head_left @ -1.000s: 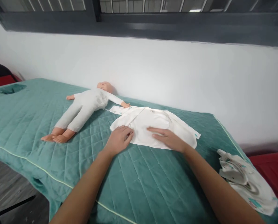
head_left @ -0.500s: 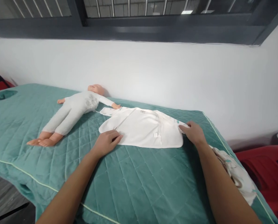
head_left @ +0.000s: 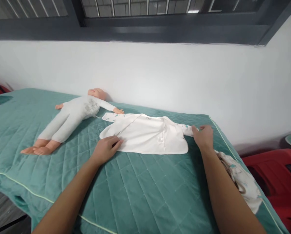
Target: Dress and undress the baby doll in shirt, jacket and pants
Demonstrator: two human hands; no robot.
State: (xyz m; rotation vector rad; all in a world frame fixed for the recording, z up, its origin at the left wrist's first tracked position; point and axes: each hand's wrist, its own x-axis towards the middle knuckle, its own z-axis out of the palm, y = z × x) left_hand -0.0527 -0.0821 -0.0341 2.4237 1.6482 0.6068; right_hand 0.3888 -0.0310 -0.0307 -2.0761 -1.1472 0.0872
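Note:
A white baby shirt [head_left: 145, 133] lies spread with its front open on the bed, small prints showing on its sleeves. My left hand [head_left: 106, 148] rests on its lower left edge, fingers lying on the cloth and thumb a little apart. At the right sleeve's end, my right hand [head_left: 203, 138] has thumb and bent fingers closed at the cuff; the fingertips are partly hidden. The left sleeve lies straight out, close to the hand of a baby doll [head_left: 73, 112]. That doll lies on its back in a white body suit.
A green quilted cover [head_left: 145, 188] spreads over the bed, which stands against a white wall [head_left: 145, 74] below a dark window frame [head_left: 160, 31]. Crumpled printed cloth [head_left: 243, 182] lies by my right forearm. Red chair-like objects [head_left: 277, 182] stand beyond the right edge.
My right hand has drawn the right sleeve out straighter, and its cuff now shows. My left hand stays on the shirt's edge. The whole view has shifted slightly.

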